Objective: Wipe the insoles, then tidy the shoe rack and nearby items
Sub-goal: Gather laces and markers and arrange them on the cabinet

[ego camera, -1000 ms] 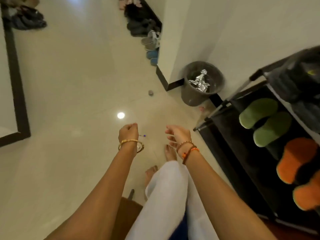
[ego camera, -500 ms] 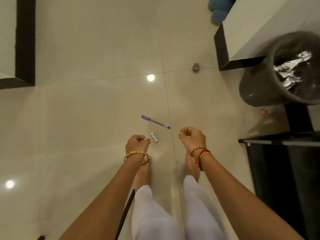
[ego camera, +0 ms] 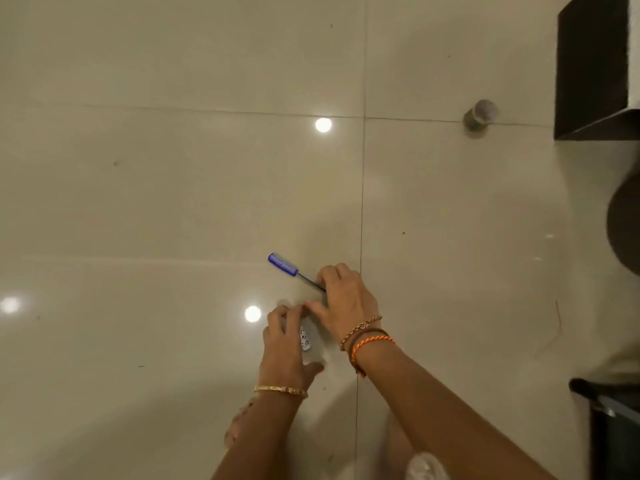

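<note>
A blue-capped pen (ego camera: 282, 264) lies on the glossy cream floor tiles, its cap pointing up-left. My right hand (ego camera: 346, 299), with bead and orange thread bracelets at the wrist, is down on the floor with its fingers closed over the pen's tip end. Just below it, my left hand (ego camera: 285, 344), wearing a gold bangle, curls its fingers around a small white printed tube (ego camera: 305, 338), which is partly hidden. The two hands touch each other. No insoles or shoes are in view.
A small grey cylinder (ego camera: 479, 116) stands on the floor at the upper right, near the dark skirting of a wall corner (ego camera: 592, 81). The dark bin (ego camera: 625, 230) bulges in at the right edge. A corner of the black shoe rack (ego camera: 609, 427) shows at the lower right.
I have bent down toward the floor. Both hands dropped from loose fists above the floor onto the items: the right onto the pen, the left onto the white tube.
</note>
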